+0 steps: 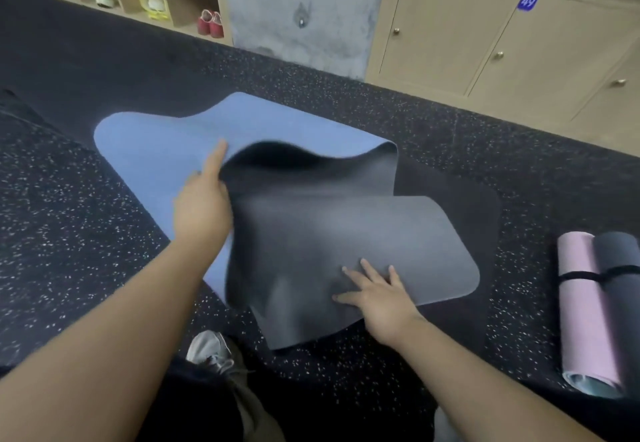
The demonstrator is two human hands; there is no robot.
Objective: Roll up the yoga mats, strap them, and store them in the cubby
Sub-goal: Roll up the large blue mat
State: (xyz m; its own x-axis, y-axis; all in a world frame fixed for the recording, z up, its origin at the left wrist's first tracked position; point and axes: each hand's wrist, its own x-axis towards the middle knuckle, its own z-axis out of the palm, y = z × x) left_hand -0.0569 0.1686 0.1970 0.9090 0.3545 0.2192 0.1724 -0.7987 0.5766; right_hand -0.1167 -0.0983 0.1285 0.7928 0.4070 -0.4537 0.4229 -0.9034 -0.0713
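Left hand (pixel 202 206) lifts blue, grey-backed mat (pixel 145 144).

We see a blue yoga mat (pixel 156 144) spread on the speckled black floor (pixel 69 227), its near end folded back so that its grey underside (pixel 346 234) faces up, rumpled and lifted at the fold. Under its right part lies a black mat (pixel 485 206), flat on the floor. Well to the right lie two rolled mats side by side and touching, a pink rolled mat (pixel 581 303) and a dark grey rolled mat (pixel 620 254), each bound by a black strap (pixel 581 274).
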